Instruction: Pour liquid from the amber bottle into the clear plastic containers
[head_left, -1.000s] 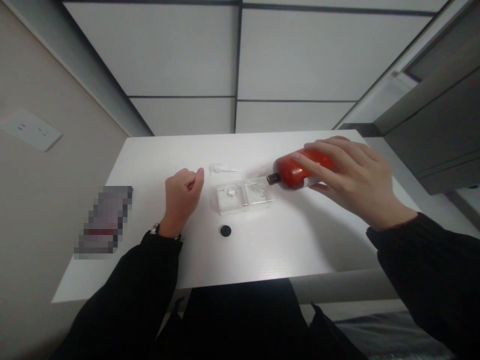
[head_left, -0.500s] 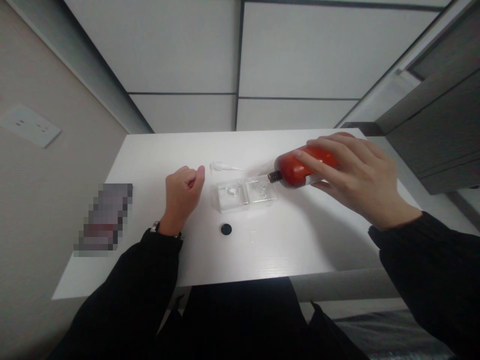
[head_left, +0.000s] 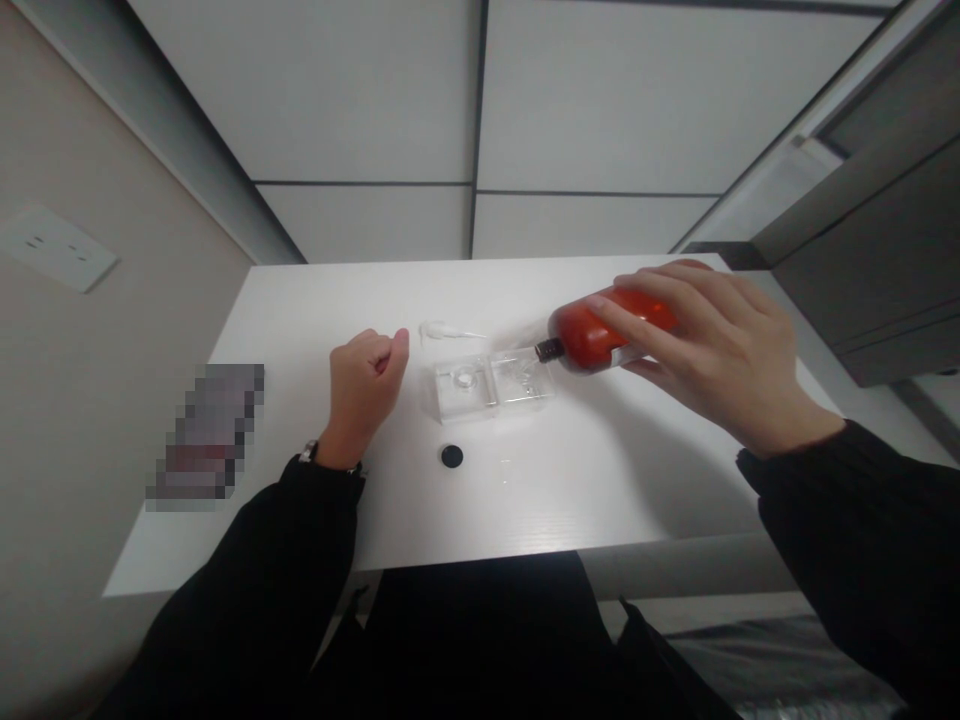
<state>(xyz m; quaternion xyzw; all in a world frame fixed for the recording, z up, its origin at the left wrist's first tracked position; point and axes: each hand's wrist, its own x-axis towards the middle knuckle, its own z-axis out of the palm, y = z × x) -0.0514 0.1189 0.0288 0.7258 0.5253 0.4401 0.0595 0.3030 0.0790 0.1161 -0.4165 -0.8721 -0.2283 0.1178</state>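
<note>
My right hand (head_left: 709, 340) is wrapped round a red-orange bottle (head_left: 589, 335), tipped nearly on its side. Its dark, uncapped neck points left, over the right half of a clear plastic case (head_left: 465, 388) that lies opened out on the table. A round form shows in the case's left half. My left hand (head_left: 367, 375) rests to the left of the case, fingers curled in a fist; nothing shows in it. Below the case lies a round black cap (head_left: 452, 456). Behind it is a small clear, thin-tipped item (head_left: 450, 331) whose kind I cannot make out.
The white table (head_left: 300, 300) carries a blurred-out flat object (head_left: 206, 435) at its left edge. A tiny clear piece (head_left: 505, 470) lies near the front. A wall socket (head_left: 60, 248) is at the left, and pale panels (head_left: 360, 100) stand behind the table.
</note>
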